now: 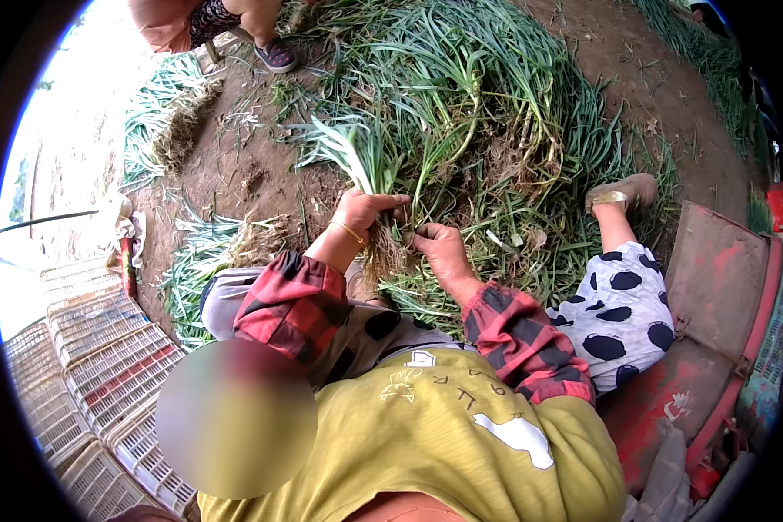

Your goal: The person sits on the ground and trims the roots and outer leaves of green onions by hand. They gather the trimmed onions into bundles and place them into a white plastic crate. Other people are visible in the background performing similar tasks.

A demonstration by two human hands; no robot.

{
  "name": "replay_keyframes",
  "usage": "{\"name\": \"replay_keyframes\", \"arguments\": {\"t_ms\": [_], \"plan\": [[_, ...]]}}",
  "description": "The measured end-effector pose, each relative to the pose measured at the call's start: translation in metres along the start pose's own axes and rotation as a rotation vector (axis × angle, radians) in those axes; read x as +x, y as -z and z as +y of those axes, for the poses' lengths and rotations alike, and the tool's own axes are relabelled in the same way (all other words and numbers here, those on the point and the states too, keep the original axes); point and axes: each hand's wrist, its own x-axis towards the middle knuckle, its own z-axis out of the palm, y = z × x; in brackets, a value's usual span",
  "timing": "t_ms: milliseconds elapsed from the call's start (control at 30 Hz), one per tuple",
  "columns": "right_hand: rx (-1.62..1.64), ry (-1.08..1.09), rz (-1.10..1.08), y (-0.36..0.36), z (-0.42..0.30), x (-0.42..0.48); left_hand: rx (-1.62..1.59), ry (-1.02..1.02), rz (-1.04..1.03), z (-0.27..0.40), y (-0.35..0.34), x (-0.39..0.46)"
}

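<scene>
My left hand point(364, 214) is closed around a bunch of leafy green plants point(359, 156), perhaps garlic or leek greens, whose pale stems and leaves point away from me. Their brown stringy roots point(388, 254) hang below the fist, and my left index finger stretches to the right. Close by on the right, my right hand point(440, 251) has thumb and forefinger pinched at the base of a thin green stalk point(424, 176) beside the roots. Beyond both hands lies a large heap of the same long-leaved plants point(515, 78), with tangled roots toward me.
Root-on bundles point(163, 124) lie on bare soil at the left, another bundle point(202, 261) nearer my left knee. White plastic crates point(111, 352) stand at lower left. A worn red metal panel point(711, 280) is at right. Another person's shoe point(277, 55) shows at the top.
</scene>
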Motion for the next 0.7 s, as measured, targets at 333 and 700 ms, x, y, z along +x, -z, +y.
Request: {"name": "replay_keyframes", "arguments": {"t_ms": [333, 700], "plan": [[-0.582, 0.297, 0.108, -0.007, -0.012, -0.032, 0.060, -0.111, -0.040, -0.008, 0.002, -0.010], [0.064, 0.016, -0.291, -0.010, -0.023, -0.001, -0.028, -0.095, -0.170, 0.004, 0.006, -0.017]]}}
